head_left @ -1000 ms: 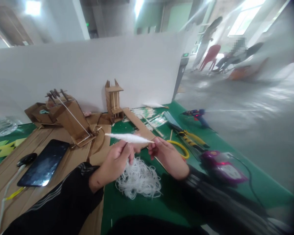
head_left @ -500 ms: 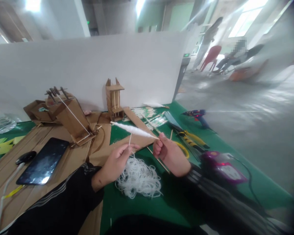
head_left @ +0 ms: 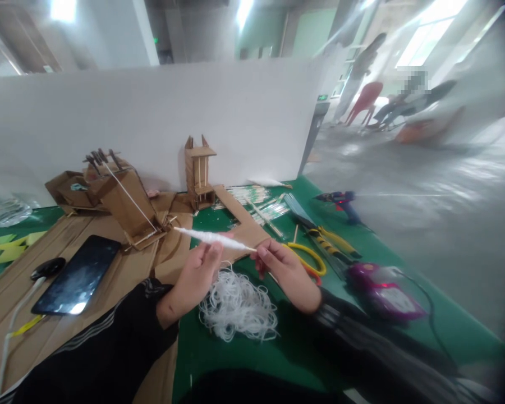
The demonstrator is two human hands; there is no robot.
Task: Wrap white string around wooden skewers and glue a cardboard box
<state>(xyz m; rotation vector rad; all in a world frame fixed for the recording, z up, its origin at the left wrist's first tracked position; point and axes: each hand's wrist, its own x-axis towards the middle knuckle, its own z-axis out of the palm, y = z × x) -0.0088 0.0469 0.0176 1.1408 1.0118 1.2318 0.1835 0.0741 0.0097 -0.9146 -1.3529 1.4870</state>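
Cardboard (head_left: 63, 233) covers the left side of the bench (head_left: 219, 356). A heap of cord (head_left: 239, 307) lies toward the near edge between the forearms, probably for easy reach. The right hand (head_left: 288, 276) pinches the bare right end of the spindle (head_left: 202, 236), likely to keep the wound part free; the left hand (head_left: 196, 279) touches its middle, seemingly steadying it, though whether it grips cannot be told. The spindle is above the bench, its long axis crosswise, the free tip pointing left and slightly up.
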